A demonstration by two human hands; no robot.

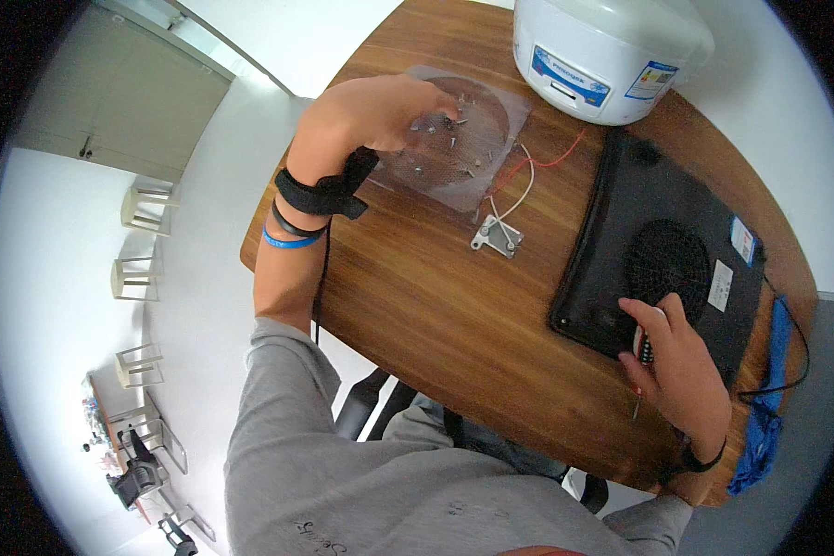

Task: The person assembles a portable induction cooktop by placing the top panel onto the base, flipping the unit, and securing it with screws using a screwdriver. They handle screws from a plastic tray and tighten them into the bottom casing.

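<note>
My left hand [380,111] reaches over a clear plastic sheet [468,190] with several small screws [452,143] scattered on it. Its fingers are bent together, fingertips down among the screws; what they pinch, if anything, is too small to make out. In my right hand [681,371] is a screwdriver [645,349] with a dark ribbed grip, its thin shaft pointing toward me. This hand is above the near edge of a flat black appliance housing [584,278], which has a round fan grille [667,259] and pale labels on its upper face.
A white rounded appliance [612,56] stands at the far side of the wooden table [417,278]. Between sheet and housing lies a small metal bracket [499,236] with white and red wires. A blue cloth [764,417] lies along the right edge. Stools [139,278] line the left wall.
</note>
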